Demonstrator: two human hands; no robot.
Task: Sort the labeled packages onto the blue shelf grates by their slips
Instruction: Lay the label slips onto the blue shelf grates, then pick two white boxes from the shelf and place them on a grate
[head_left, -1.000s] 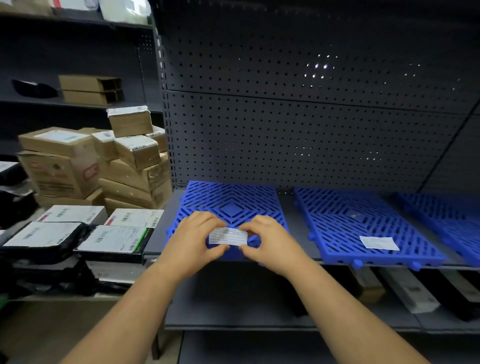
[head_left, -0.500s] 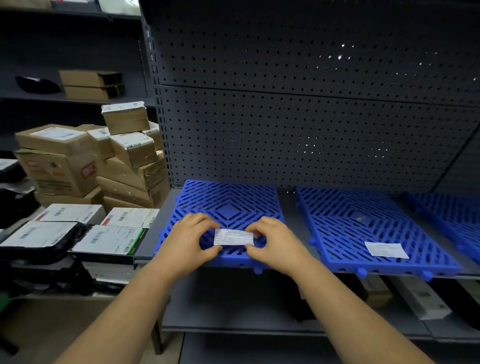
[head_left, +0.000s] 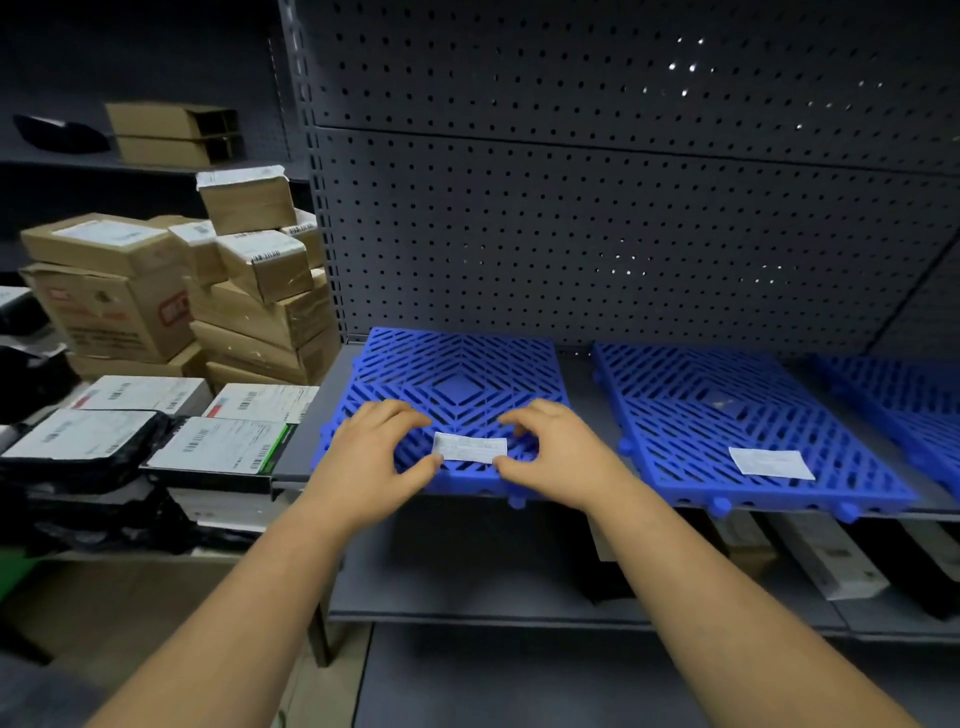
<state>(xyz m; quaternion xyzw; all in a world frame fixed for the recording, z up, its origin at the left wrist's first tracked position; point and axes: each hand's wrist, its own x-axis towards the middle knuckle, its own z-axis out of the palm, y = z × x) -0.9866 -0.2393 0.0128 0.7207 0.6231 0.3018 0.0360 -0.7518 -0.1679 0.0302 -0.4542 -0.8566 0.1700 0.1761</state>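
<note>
A dark perforated back panel (head_left: 623, 234) rises behind a grey shelf (head_left: 582, 379). Three blue grates lie side by side on the shelf: the left grate (head_left: 457, 364), the middle grate (head_left: 701, 410) and a right grate (head_left: 893, 395) cut off by the frame edge.

Left of the shelf stands a stack of brown cardboard boxes (head_left: 249, 322), several with white labels on top. In front of the stack lie flat labelled packages (head_left: 218, 447), some in black bags (head_left: 78, 441). More boxes (head_left: 831, 566) sit in shadow on the lower shelf (head_left: 467, 571).

Both bare forearms reach in from below to the front edge of the left grate. The left hand (head_left: 363, 467) and the right hand (head_left: 561, 457) flank a small white slip (head_left: 470, 448), which lies flat on that grate near its front edge. Each grip is apart. The thumb tips touch the slip's lower corners, left thumb at the left corner and right thumb at the right. The fingers curve just above the slip without closing on it.

A second slip (head_left: 771, 462) lies untouched near the front of the middle grate, well apart from the hands.
</note>
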